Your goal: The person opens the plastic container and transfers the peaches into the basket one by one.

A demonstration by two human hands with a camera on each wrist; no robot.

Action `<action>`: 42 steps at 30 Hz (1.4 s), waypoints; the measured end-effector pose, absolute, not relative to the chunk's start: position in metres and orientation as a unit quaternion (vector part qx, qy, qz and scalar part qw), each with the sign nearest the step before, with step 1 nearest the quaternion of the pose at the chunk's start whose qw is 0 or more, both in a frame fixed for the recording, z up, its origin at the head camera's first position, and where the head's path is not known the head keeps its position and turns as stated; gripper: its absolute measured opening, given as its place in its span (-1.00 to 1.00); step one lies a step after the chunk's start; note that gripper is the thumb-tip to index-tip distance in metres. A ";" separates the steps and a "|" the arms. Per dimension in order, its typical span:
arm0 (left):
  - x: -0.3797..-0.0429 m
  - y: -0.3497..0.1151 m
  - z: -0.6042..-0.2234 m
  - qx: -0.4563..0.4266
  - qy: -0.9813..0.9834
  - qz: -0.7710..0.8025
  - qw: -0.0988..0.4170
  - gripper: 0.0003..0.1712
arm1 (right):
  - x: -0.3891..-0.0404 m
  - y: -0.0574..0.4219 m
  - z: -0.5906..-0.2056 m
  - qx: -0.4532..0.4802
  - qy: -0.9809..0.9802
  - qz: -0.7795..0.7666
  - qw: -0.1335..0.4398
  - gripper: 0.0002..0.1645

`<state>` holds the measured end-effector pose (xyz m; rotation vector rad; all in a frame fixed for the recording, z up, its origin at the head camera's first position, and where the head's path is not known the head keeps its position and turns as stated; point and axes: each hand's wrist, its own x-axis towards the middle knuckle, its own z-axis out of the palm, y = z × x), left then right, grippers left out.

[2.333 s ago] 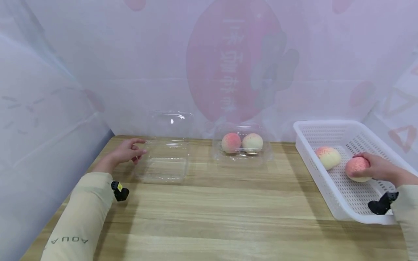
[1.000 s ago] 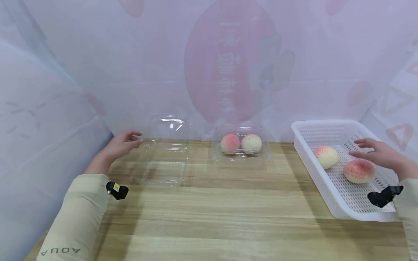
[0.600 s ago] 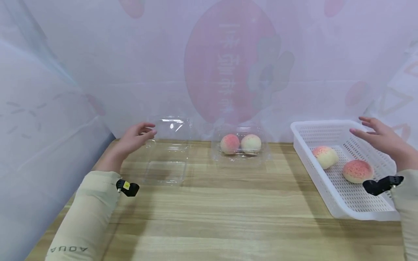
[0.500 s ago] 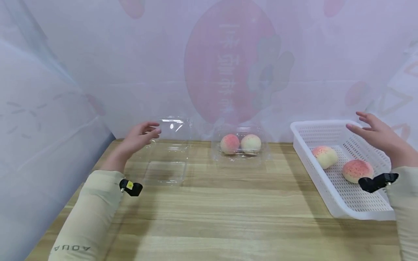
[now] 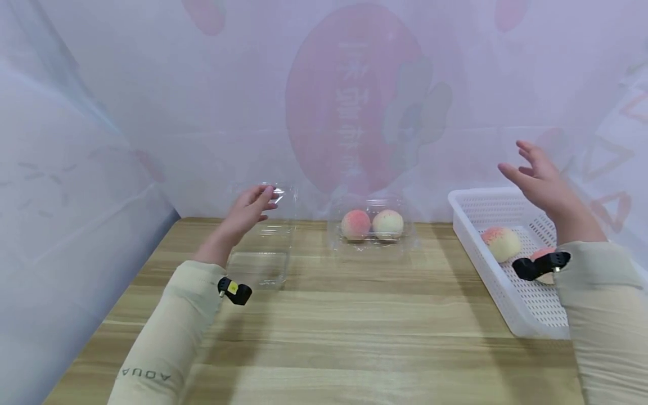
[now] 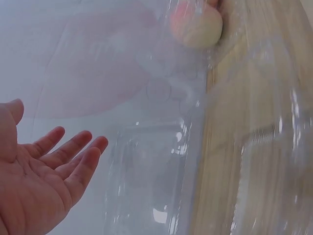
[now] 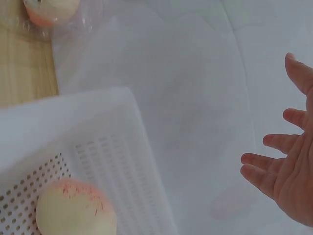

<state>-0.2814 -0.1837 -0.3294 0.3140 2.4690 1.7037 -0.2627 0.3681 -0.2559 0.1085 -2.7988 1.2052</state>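
My left hand (image 5: 245, 214) hangs over a clear plastic clamshell box (image 5: 263, 275), fingers relaxed and holding nothing. That box lies unfolded, its lid raised against the back sheet. At the middle, a second clear box (image 5: 372, 246) encloses a pink peach (image 5: 356, 225) and a paler peach (image 5: 388, 225). Above the white basket (image 5: 483, 278) on the right is my right hand (image 5: 541, 183), with fingers spread and touching nothing. A pink-and-cream peach (image 5: 502, 244) sits in that basket. Another peach (image 5: 544, 279) beside it is partly hidden by the wrist camera and sleeve.
The wooden table (image 5: 354, 337) stretches in front of the boxes. A pale printed sheet (image 5: 228, 112) stands behind it and along both sides. The basket's raised rim borders the table's right part.
My right hand has let go of a peach in the basket, then risen and moved left. My left hand has left the edge of the unfolded box and moved right, over it.
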 end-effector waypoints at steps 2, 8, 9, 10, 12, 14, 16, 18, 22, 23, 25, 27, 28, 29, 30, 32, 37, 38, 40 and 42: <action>-0.283 -0.177 -0.331 0.100 0.807 0.578 0.062 -0.26 | -0.266 0.356 -0.254 0.045 -0.913 0.402 0.051 0.00; -0.284 -0.150 -0.335 0.086 0.785 0.610 0.068 -0.31 | -0.272 0.322 -0.256 0.066 -0.899 0.429 0.054 -0.01; -0.284 -0.145 -0.336 0.085 0.785 0.610 0.070 -0.30 | -0.272 0.317 -0.258 0.069 -0.897 0.434 0.054 -0.01; -0.284 -0.141 -0.337 0.085 0.783 0.612 0.072 -0.31 | -0.273 0.312 -0.260 0.074 -0.893 0.441 0.052 -0.01; -0.283 -0.132 -0.339 0.086 0.781 0.614 0.076 -0.31 | -0.274 0.304 -0.265 0.080 -0.886 0.454 0.045 -0.01; -0.282 -0.124 -0.344 0.089 0.783 0.610 0.079 -0.30 | -0.274 0.296 -0.271 0.087 -0.881 0.464 0.039 0.00; -0.282 -0.118 -0.350 0.096 0.793 0.596 0.081 -0.29 | -0.274 0.291 -0.279 0.092 -0.876 0.472 0.032 0.00; -0.281 -0.113 -0.356 0.101 0.805 0.579 0.082 -0.27 | -0.274 0.286 -0.287 0.096 -0.873 0.478 0.025 0.00; -0.279 -0.103 -0.366 0.112 0.821 0.554 0.084 -0.23 | -0.275 0.280 -0.305 0.105 -0.867 0.487 0.011 -0.01; -0.279 -0.100 -0.368 0.112 0.819 0.556 0.085 -0.22 | -0.275 0.278 -0.309 0.108 -0.866 0.488 0.008 -0.02; -0.278 -0.095 -0.372 0.111 0.818 0.558 0.083 -0.20 | -0.275 0.274 -0.316 0.113 -0.865 0.488 0.002 -0.02; -0.277 -0.091 -0.377 0.105 0.815 0.563 0.080 -0.16 | -0.275 0.270 -0.323 0.116 -0.864 0.489 -0.007 -0.03; -0.276 -0.089 -0.379 0.103 0.816 0.564 0.079 -0.14 | -0.275 0.268 -0.327 0.118 -0.863 0.491 -0.011 -0.03; -0.275 -0.087 -0.381 0.098 0.817 0.562 0.080 -0.11 | -0.275 0.266 -0.330 0.121 -0.862 0.492 -0.017 -0.03; -0.274 -0.086 -0.382 0.095 0.820 0.559 0.081 -0.08 | -0.275 0.264 -0.333 0.121 -0.861 0.494 -0.022 -0.03; -0.272 -0.083 -0.385 0.093 0.826 0.549 0.083 -0.03 | -0.275 0.261 -0.339 0.123 -0.858 0.498 -0.031 -0.03; -0.271 -0.076 -0.391 0.090 0.835 0.536 0.086 0.03 | -0.274 0.258 -0.354 0.115 -0.853 0.506 -0.044 -0.02; -0.271 -0.076 -0.392 0.089 0.834 0.538 0.085 0.03 | -0.274 0.257 -0.357 0.113 -0.853 0.508 -0.047 -0.02; -0.272 -0.074 -0.396 0.086 0.829 0.546 0.088 0.03 | -0.275 0.257 -0.364 0.113 -0.853 0.507 -0.054 -0.02; -0.273 -0.074 -0.401 0.080 0.823 0.555 0.093 0.04 | -0.276 0.256 -0.371 0.115 -0.852 0.506 -0.067 0.00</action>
